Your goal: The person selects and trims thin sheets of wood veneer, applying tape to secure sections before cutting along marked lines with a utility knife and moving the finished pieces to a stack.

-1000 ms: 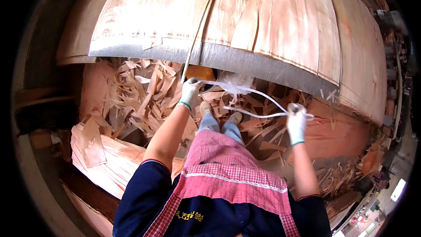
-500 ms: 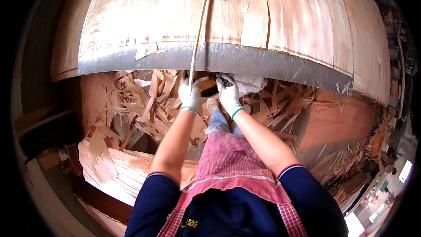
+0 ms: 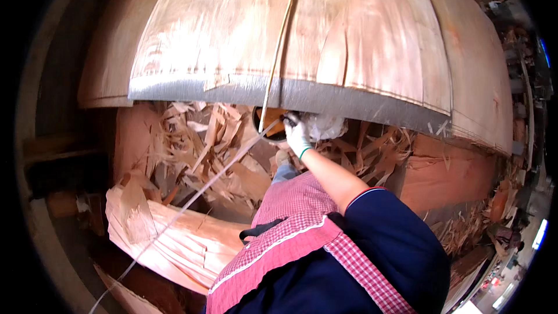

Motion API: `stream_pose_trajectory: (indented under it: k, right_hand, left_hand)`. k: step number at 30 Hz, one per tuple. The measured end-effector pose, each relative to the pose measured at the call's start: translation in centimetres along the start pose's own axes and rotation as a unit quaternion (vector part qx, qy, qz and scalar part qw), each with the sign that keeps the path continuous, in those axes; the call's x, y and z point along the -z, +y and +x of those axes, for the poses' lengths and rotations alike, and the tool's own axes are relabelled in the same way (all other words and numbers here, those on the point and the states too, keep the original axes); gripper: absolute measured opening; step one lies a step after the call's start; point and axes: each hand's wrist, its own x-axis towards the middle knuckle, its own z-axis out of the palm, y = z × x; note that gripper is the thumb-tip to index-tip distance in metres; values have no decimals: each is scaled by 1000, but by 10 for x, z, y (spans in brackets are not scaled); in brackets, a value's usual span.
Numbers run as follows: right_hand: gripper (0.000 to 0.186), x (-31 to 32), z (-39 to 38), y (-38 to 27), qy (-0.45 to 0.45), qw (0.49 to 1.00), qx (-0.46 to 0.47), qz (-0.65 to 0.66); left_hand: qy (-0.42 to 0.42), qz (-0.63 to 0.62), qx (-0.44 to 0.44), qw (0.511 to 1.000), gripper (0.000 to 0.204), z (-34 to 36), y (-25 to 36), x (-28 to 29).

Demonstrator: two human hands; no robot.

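My right hand (image 3: 298,136), in a white glove with a green cuff, is closed around a small dark object (image 3: 290,118) just below the front edge of the veneer stack. A thin whitish strip (image 3: 195,197) stretches from beside this hand down to the lower left and out of the picture. My left hand is out of view. A long, thin yellowish strip (image 3: 279,40) lies across the pale wood veneer sheets (image 3: 232,23), its near end hanging past the grey front edge (image 3: 349,94). Crumpled clear-white plastic (image 3: 326,127) sits beside my right hand.
Torn veneer scraps (image 3: 203,139) are heaped beneath the stack's front edge. Near my right hand is a dark round shape (image 3: 260,117), partly hidden. A pale veneer bundle (image 3: 174,238) lies at lower left, and reddish-brown boards (image 3: 444,168) stand at right.
My left hand has left the yellowish strip's end and gone out of view. The whitish strip now runs taut to the lower left. My right hand stays near the same spot; my body has turned.
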Motion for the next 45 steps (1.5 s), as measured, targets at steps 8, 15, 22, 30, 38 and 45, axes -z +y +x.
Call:
stream_pose_trajectory:
  k: [8,15,22,30,38,45]
  right_hand:
    - [24,41,-50,-125,-252,945,120,-170]
    - [45,168,-86,-216,-410,808,211,366]
    - [38,454,-57,-110,-310,892,1,328]
    - [29,852,-34,-154,342,754,-83,-555]
    - [38,623,73,-202,-228,945,233,-34]
    - [10,495,152,-174,-290,950,89,-73]
  left_hand:
    - [-37,-339,-322,883,12,-190,302,-61]
    - [-452,-509,-567,464,9,-461,539,185]
    - [-472,-640,-508,332,3,-569,649,365]
    - [-549,-722,-354,231,8,-735,732,431]
    - [-613,-681,-370,153,10,-801,727,452]
    - [-566,-732,-208,316,33,-740,792,318]
